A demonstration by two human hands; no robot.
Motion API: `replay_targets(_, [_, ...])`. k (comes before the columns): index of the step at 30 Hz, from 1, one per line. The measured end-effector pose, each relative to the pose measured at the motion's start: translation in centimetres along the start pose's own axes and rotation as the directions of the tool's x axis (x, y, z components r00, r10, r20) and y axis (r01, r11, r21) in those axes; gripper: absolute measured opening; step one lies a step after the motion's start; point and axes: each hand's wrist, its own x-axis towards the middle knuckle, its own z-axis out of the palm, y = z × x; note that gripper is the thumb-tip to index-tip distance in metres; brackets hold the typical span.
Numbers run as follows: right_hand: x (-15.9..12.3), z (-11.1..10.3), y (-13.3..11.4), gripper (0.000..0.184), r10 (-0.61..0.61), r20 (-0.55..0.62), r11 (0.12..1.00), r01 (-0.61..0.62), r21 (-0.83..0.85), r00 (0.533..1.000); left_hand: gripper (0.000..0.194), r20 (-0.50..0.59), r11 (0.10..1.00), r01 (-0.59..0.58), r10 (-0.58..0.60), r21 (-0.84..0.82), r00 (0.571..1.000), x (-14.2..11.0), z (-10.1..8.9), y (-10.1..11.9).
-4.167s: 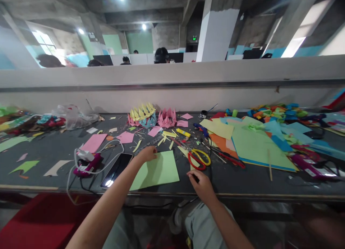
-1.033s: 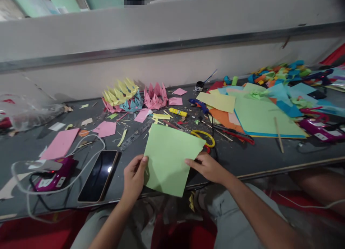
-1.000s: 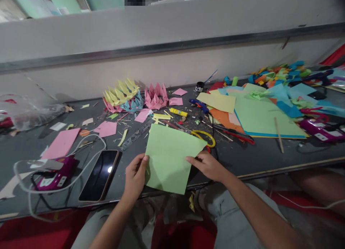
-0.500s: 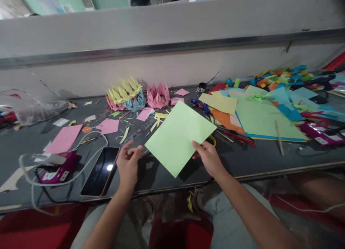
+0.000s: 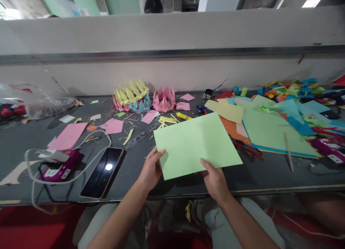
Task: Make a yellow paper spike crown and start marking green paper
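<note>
A light green sheet of paper (image 5: 198, 144) is held up over the front of the table, tilted toward me. My left hand (image 5: 151, 169) pinches its left edge, thumb on top and fingers behind. With its thumb on the front of the sheet, my right hand (image 5: 215, 179) grips the lower edge; the fingers underneath are hidden. Behind the sheet lie yellow paper strips (image 5: 168, 119), a yellow glue stick (image 5: 183, 116) and a blue glue gun (image 5: 204, 109), partly covered. Folded paper crowns stand farther back, a pink one (image 5: 164, 99) and a yellow one (image 5: 132, 92).
On the left lie a phone (image 5: 104, 173), a purple power strip (image 5: 63, 166) with white cable, and pink paper (image 5: 68, 136). To the right are stacked coloured sheets (image 5: 275, 130), red-handled scissors (image 5: 249, 148), a wooden stick (image 5: 289, 152) and a pile of paper pieces (image 5: 292, 87). A low wall (image 5: 172, 33) runs behind.
The green sheet has turned from a diamond position to lying broadly sideways and come nearer. My left hand, apart from it before, now holds its left edge. The camera view has shifted slightly.
</note>
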Motion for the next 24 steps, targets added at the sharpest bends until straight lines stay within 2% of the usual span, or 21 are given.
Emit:
replay_targets(3, [0.3, -0.2, -0.5, 0.044, -0.015, -0.063, 1.000, 0.016, 0.024, 0.998, 0.032, -0.025, 1.000, 0.015, -0.015, 0.003, 1.000, -0.1, 0.2, -0.3])
replay_targets(5, [0.3, -0.1, -0.6, 0.050, -0.012, -0.048, 1.000, 0.011, -0.021, 0.999, 0.027, -0.067, 0.997, 0.075, -0.077, -0.031, 0.995, -0.3, 0.3, -0.4])
replay_targets(8, [-0.1, -0.2, -0.1, 0.049, -0.036, 0.009, 0.986, 0.037, -0.161, 0.999, 0.022, -0.114, 0.980, 0.184, -0.192, -0.081, 0.975, -0.5, 0.5, -0.3])
replay_targets(11, [-0.8, -0.5, 0.6, 0.045, -0.053, 0.031, 0.965, 0.059, -0.254, 0.998, 0.022, -0.115, 0.977, 0.196, -0.206, -0.088, 0.972, -0.5, 0.5, -0.1])
replay_targets(13, [-1.1, -0.7, 0.7, 0.045, -0.141, 0.076, 0.918, 0.159, -0.364, 0.987, 0.025, -0.098, 0.978, 0.184, -0.194, -0.103, 0.976, -0.5, 0.4, 0.0])
replay_targets(14, [-1.1, -0.8, 0.7, 0.044, -0.225, 0.153, 0.860, 0.270, -0.432, 0.962, 0.026, -0.079, 0.976, 0.185, -0.195, -0.116, 0.978, -0.6, 0.3, 0.0])
replay_targets(15, [-1.0, -0.9, 0.6, 0.046, -0.315, 0.275, 0.769, 0.414, -0.486, 0.908, 0.026, -0.056, 0.973, 0.192, -0.201, -0.131, 0.978, -0.6, 0.2, -0.1])
replay_targets(16, [-0.8, -1.0, 0.4, 0.051, -0.388, 0.425, 0.645, 0.570, -0.508, 0.818, 0.026, -0.034, 0.968, 0.201, -0.208, -0.147, 0.977, -0.6, 0.1, -0.1])
replay_targets(17, [-0.7, -1.1, 0.3, 0.059, -0.422, 0.573, 0.507, 0.707, -0.493, 0.703, 0.026, -0.013, 0.963, 0.214, -0.219, -0.163, 0.976, -0.6, 0.0, -0.2])
replay_targets(19, [-0.4, -1.1, 0.2, 0.078, -0.391, 0.777, 0.282, 0.868, -0.410, 0.494, 0.028, 0.039, 0.946, 0.256, -0.254, -0.197, 0.966, -0.7, -0.1, -0.3])
replay_targets(20, [-0.4, -1.0, 0.2, 0.084, -0.357, 0.831, 0.196, 0.904, -0.380, 0.427, 0.031, 0.071, 0.935, 0.281, -0.272, -0.214, 0.960, -0.7, -0.1, -0.4])
replay_targets(22, [-0.5, -0.7, 0.5, 0.093, -0.295, 0.883, 0.073, 0.930, -0.360, 0.365, 0.042, 0.134, 0.920, 0.305, -0.280, -0.247, 0.951, -0.8, -0.2, -0.5])
replay_targets(24, [-0.8, -0.4, 0.9, 0.096, -0.238, 0.900, -0.008, 0.925, -0.379, 0.366, 0.052, 0.178, 0.922, 0.284, -0.243, -0.262, 0.954, -0.9, -0.2, -0.6])
